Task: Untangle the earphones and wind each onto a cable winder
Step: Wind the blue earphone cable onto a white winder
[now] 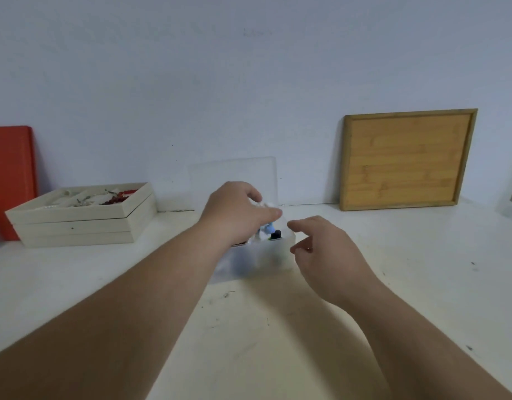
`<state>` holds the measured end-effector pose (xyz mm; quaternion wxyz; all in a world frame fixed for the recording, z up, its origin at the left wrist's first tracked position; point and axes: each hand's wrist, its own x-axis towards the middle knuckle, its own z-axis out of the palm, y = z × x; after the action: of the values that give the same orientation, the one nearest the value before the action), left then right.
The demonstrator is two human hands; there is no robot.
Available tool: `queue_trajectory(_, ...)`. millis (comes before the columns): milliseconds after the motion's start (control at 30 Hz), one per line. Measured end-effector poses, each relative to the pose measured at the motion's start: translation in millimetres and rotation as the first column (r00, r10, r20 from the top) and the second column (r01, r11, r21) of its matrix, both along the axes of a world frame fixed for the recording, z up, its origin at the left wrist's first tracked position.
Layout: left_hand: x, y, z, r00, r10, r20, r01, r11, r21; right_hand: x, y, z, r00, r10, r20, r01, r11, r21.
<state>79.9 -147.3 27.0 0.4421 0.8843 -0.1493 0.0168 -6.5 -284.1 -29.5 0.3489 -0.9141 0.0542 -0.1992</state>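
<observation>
A small translucent plastic storage box (273,255) stood on the white worktop (249,327) near the back wall, its clear hinged lid (234,171) raised upright behind it. Through the open top a few blurred items showed: something pale blue (268,226) and a small black piece (275,234), too blurred to identify.

The left hand (237,212) reached over the box from the left, its fingers curled around a small white bundle (266,204) held just above the box's opening. Motion blur made it impossible to tell whether this bundle was the earphones or a winder. The right hand (324,252) hovered just beside the box's right side, holding nothing, with the forefinger extended toward the box and the other fingers loosely bent; whether it touched the box wall could not be told.

Left of the box, well apart from it, sat a cream-coloured wooden tray box (75,223) made of stacked layers, its top compartments holding red beads (119,197) and pale odds and ends. Behind that, at the left edge, a flat red-orange board (10,174) leaned against the wall. To the right, a bamboo-coloured wooden board with a raised frame (404,160) leaned on the wall, its lower edge resting on the worktop. Dark specks and scuffs marked the worktop surface in front of the box.
</observation>
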Motion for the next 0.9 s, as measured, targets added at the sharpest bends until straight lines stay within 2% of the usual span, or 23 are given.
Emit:
queue_trajectory(133,15.3,-18.3,-10.3,0.988,-0.033,0.148,-0.025,0.927,0.374,-1.6,0.0,2.1,1.0,-0.013,0.014,0.011,0.997,0.082)
queue_trajectory(200,23.4,-18.9,-19.2,0.979,-0.043,0.202,-0.068,0.856,0.512,-0.6,0.4,0.8,1.0,-0.011,0.019,0.009,0.995,0.097)
queue_trajectory(267,27.8,-12.8,-22.6,0.967,-0.054,0.25,-0.106,0.804,0.586,0.4,1.4,-0.9,1.0,-0.006,0.021,0.004,0.996,0.092)
queue_trajectory(300,27.1,-7.3,-21.0,0.962,-0.049,0.269,-0.11,0.832,0.543,0.6,1.9,-2.2,1.0,-0.004,0.021,0.002,0.996,0.092)
queue_trajectory(367,25.6,7.9,-14.0,0.929,0.04,0.367,-0.154,0.945,0.289,0.5,3.4,-4.3,1.0,0.01,0.021,-0.012,0.995,0.095)
queue_trajectory(433,32.8,26.9,-8.7,0.822,0.27,0.501,-0.314,0.95,0.002,0.2,4.4,-4.4,1.0,0.011,0.016,-0.012,0.995,0.094)
queue_trajectory(467,39.4,37.6,-9.3,0.798,0.369,0.476,-0.388,0.92,-0.063,0.4,4.0,-4.5,1.0,0.008,0.012,-0.009,0.995,0.094)
queue_trajectory(500,44.9,47.9,-9.2,0.832,0.421,0.363,-0.41,0.905,-0.111,0.7,3.6,-4.4,1.0,0.004,0.006,-0.004,0.995,0.096)
queue_trajectory(533,50.5,56.7,-9.6,0.899,0.412,0.148,-0.387,0.906,-0.171,0.9,3.5,-4.2,1.0,-0.001,0.0,0.001,0.995,0.102)
queue_trajectory(567,54.2,63.3,-10.2,0.94,0.327,-0.095,-0.341,0.902,-0.265,0.5,3.7,-3.0,1.0,-0.006,-0.003,0.006,0.993,0.116)
queue_trajectory(600,55.6,68.6,-11.2,0.937,0.188,-0.293,-0.295,0.875,-0.383,0.2,4.2,-1.9,1.0,-0.007,-0.003,0.008,0.991,0.133)
queue_trajectory(633,56.5,74.0,-13.2,0.918,0.056,-0.393,-0.257,0.838,-0.482,-0.2,4.9,-1.0,1.0,-0.006,-0.002,0.006,0.989,0.151)
queue_trajectory(700,52.6,78.6,-13.9,0.911,-0.064,-0.408,-0.206,0.785,-0.584,-1.8,4.4,0.3,1.0,-0.005,0.0,0.005,0.984,0.178)
queue_trajectory(800,41.4,82.9,-16.6,0.935,-0.056,-0.351,-0.199,0.737,-0.646,-2.2,3.7,1.5,1.0,0.0,0.028,-0.008,0.962,0.272)
queue_trajectory(833,35.6,84.0,-18.8,0.945,-0.044,-0.325,-0.187,0.742,-0.644,-2.8,3.4,2.4,0.999,0.008,0.041,-0.019,0.954,0.301)
queue_trajectory(900,28.9,87.8,-29.8,0.975,-0.021,-0.222,-0.111,0.816,-0.568,-3.9,4.9,3.5,0.998,0.045,0.046,-0.056,0.957,0.286)
